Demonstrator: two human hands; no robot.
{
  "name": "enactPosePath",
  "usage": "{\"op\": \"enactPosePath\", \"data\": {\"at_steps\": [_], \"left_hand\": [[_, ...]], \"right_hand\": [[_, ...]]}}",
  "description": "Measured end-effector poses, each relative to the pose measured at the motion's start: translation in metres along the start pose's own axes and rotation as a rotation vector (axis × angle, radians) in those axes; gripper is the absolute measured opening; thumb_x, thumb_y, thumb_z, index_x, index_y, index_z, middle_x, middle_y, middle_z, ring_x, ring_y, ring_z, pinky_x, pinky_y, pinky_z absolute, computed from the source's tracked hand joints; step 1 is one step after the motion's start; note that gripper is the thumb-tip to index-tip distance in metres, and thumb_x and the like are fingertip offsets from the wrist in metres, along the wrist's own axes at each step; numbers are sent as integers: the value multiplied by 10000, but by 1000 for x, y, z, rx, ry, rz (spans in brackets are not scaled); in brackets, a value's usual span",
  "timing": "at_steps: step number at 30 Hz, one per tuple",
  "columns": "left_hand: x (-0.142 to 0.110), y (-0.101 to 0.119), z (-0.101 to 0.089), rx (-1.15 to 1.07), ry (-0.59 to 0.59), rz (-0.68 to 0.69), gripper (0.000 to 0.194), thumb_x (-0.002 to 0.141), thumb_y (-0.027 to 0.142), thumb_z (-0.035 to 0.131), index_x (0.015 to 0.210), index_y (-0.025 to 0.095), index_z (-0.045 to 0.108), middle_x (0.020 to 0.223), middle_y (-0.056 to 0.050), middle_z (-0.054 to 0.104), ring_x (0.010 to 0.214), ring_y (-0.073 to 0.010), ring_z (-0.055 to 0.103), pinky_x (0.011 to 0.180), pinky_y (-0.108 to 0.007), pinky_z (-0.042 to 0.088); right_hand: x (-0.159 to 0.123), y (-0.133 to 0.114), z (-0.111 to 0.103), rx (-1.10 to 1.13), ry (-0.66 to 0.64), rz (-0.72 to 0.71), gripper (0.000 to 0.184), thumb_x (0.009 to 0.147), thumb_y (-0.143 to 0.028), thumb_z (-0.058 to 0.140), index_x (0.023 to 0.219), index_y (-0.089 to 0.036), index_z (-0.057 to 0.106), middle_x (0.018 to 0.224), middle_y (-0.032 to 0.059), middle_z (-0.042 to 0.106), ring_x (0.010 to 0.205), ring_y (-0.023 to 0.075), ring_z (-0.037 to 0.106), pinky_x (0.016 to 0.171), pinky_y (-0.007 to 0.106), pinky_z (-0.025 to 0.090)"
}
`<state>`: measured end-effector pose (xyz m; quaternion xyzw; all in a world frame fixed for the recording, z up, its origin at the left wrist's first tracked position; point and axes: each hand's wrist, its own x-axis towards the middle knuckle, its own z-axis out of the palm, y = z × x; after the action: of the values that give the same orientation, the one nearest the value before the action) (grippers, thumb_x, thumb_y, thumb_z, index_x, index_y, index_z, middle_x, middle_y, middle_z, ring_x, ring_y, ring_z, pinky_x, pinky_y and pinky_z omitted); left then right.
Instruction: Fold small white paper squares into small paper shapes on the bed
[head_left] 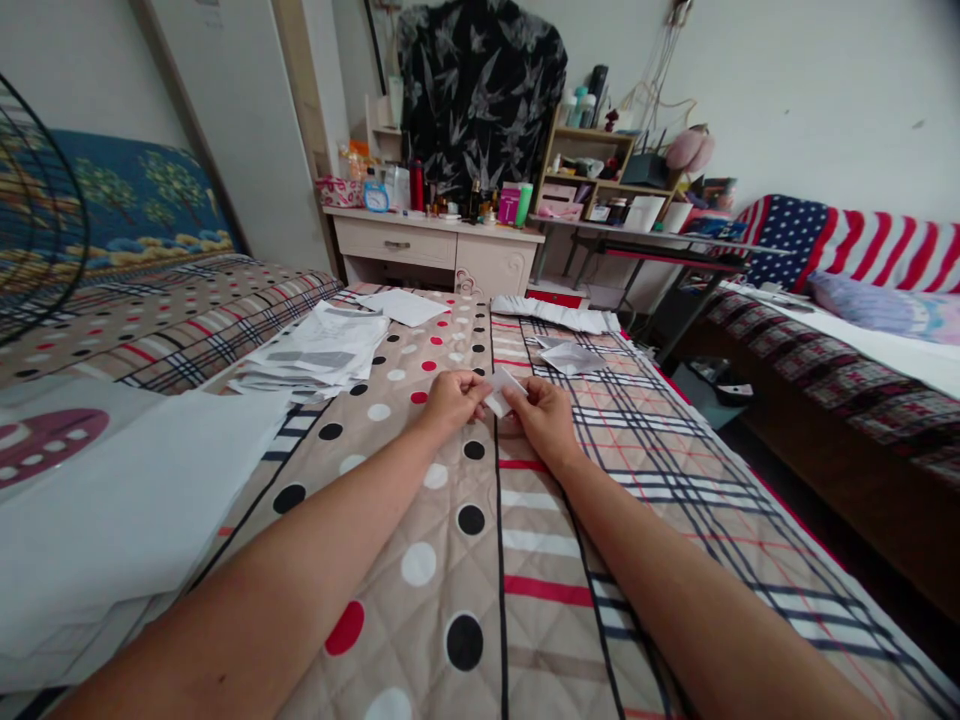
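Note:
A small folded piece of white paper (pixel 504 391) is held between my two hands above the quilted bedspread (pixel 420 520). My left hand (pixel 453 402) pinches its left edge, fingers closed. On the other side my right hand (pixel 546 418) grips it, with the thumb lying on top. Just beyond my right hand lies a loose folded grey-white paper (pixel 574 357). Farther back rests a long strip of folded white papers (pixel 555 314).
A pile of printed sheets (pixel 319 345) lies to the left, with a single sheet (pixel 405 307) behind it. Larger white sheets (pixel 127 510) cover the near left. A cream dresser (pixel 427 245) stands at the far end. At far left is a fan's wire guard (pixel 84 215).

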<state>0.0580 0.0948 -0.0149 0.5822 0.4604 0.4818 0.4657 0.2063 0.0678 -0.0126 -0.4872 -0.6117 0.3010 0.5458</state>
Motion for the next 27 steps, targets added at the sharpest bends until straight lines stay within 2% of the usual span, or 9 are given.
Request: {"op": "enactPosePath", "data": {"at_steps": [4, 9, 11, 15, 17, 19, 22, 24, 27], "left_hand": [[-3, 2, 0, -107, -69, -30, 296, 729, 381, 743, 755, 125, 596, 537, -1, 637, 433, -90, 578, 420, -170, 423], [-7, 2, 4, -102, -255, -50, 350, 687, 383, 784, 678, 137, 534, 568, -9, 651, 466, -103, 609, 497, -223, 516], [-7, 0, 5, -86, -297, -7, 352, 700, 388, 772, 648, 139, 529, 550, -5, 641, 473, -102, 606, 512, -222, 515], [-5, -4, 4, -133, -186, 35, 285, 766, 396, 706, 780, 130, 605, 665, -36, 693, 587, -124, 662, 536, -199, 494], [-4, -4, 4, -126, -159, 47, 283, 785, 391, 680, 876, 127, 636, 765, -57, 715, 652, -138, 679, 551, -204, 496], [-3, -4, 4, -74, -130, 114, 299, 784, 376, 676, 948, 127, 656, 886, -80, 723, 726, -148, 680, 592, -219, 513], [-1, -3, 3, 39, 10, 321, 314, 769, 305, 691, 1041, 152, 666, 1055, -90, 701, 872, -153, 662, 696, -225, 526], [-2, -2, 2, 120, 76, 414, 267, 767, 265, 687, 1016, 168, 686, 1049, -77, 700, 875, -147, 653, 692, -213, 520], [-5, 0, 1, 231, 112, 482, 153, 791, 251, 658, 912, 177, 717, 951, -60, 711, 817, -146, 652, 648, -216, 514]], "right_hand": [[0, 0, -1, 17, 143, 50, 277, 703, -396, 704, 602, -178, 568, 485, -32, 536, 411, 99, 451, 397, 225, 316], [0, 0, -2, -8, 313, -66, 356, 676, -416, 747, 555, -191, 499, 486, -61, 434, 459, 80, 368, 430, 224, 287], [0, -3, -1, 18, 310, -91, 356, 706, -430, 719, 562, -191, 498, 513, -54, 444, 487, 86, 384, 456, 225, 316], [-1, -6, 0, 123, 139, -111, 259, 775, -438, 646, 760, -181, 618, 693, -1, 614, 565, 114, 512, 535, 238, 419], [0, -3, -1, 81, 104, -130, 242, 796, -414, 628, 841, -177, 652, 733, 15, 650, 570, 123, 533, 546, 247, 430], [1, 1, -3, -59, 124, -169, 217, 814, -379, 615, 848, -174, 678, 730, 25, 662, 584, 136, 543, 561, 257, 427], [2, 7, -8, -326, 124, -251, 181, 825, -344, 614, 846, -191, 709, 764, 37, 683, 656, 159, 573, 612, 270, 429], [1, 8, -9, -450, 90, -302, 176, 842, -335, 601, 866, -207, 719, 789, 35, 690, 684, 163, 584, 638, 271, 428], [-1, 3, -8, -560, 63, -360, 182, 866, -326, 575, 870, -217, 720, 807, 33, 689, 714, 166, 593, 668, 271, 425]]}}
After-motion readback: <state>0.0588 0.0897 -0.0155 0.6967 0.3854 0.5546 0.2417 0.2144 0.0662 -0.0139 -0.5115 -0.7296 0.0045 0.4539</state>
